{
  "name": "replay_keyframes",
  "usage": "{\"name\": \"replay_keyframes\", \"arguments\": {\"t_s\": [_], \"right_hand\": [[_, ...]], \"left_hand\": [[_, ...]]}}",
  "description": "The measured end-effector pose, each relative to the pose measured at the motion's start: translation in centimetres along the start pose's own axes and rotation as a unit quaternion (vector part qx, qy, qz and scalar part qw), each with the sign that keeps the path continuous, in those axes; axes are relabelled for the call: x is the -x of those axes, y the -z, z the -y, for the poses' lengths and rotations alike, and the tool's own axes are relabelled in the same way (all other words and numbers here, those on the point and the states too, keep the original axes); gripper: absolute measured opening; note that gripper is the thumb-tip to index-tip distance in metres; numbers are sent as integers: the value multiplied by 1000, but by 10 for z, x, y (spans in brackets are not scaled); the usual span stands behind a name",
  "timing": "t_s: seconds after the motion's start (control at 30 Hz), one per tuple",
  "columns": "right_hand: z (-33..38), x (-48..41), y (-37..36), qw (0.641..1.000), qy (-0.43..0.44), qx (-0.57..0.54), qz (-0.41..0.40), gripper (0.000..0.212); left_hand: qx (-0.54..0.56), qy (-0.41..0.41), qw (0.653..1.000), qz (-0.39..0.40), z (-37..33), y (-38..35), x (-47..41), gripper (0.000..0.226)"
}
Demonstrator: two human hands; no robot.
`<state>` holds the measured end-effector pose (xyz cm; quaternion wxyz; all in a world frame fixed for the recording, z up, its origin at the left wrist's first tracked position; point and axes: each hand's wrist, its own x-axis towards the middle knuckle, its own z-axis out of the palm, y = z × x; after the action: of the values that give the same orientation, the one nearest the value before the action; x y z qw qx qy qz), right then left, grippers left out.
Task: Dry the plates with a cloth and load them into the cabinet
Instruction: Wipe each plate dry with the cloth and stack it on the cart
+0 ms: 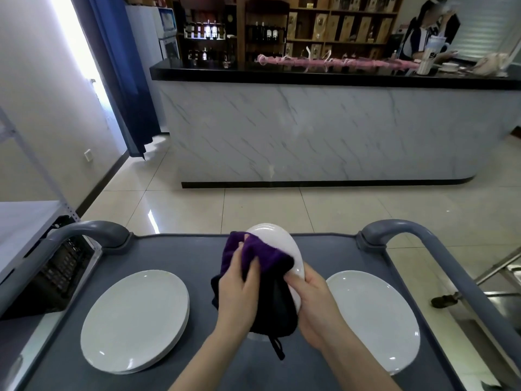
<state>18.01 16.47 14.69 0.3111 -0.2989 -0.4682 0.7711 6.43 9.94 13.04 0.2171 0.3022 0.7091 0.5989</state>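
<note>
My right hand (313,303) grips the near edge of a white plate (277,239), held tilted on its edge above the grey cart top (180,255). A purple cloth (265,256) is draped over the plate's left face, and my left hand (239,286) grips the cloth against it. The cloth's dark lower part hangs down between my hands. A stack of white plates (135,320) lies flat on the cart to the left. A single white plate (372,320) lies flat to the right.
Grey cart handles rise at the far left (93,231) and far right (408,228). A shelf unit with a dark crate (59,275) stands left of the cart. A marble-fronted counter (310,131) is ahead across tiled floor, with a person (428,32) behind it.
</note>
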Motion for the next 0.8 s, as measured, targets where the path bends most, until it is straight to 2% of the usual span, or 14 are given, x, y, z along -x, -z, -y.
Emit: {"name": "replay_keyframes", "arguments": {"t_s": [0.1,0.23,0.3,0.37,0.53,0.67,0.8], "right_hand": [[13,-6,0,999,10,-44,-13,24],[23,-10,7,996,-2,-62,-63,22],[22,-6,9,997,-13,-53,-62,22],[17,-1,10,997,-16,-51,-54,22],[14,6,5,997,-3,-74,14,37],[15,6,8,998,4,-56,24,30],[12,9,17,998,-6,-47,28,28]], "left_hand": [[-44,-87,990,103,-1,3,7,52],[-130,-227,952,156,6,10,22,55],[-163,-264,934,178,10,12,24,54],[-181,-261,926,204,9,14,20,55],[-163,-222,939,205,-1,14,1,75],[-150,-225,943,194,-3,14,-10,71],[-137,-161,967,140,3,17,-23,66]]}}
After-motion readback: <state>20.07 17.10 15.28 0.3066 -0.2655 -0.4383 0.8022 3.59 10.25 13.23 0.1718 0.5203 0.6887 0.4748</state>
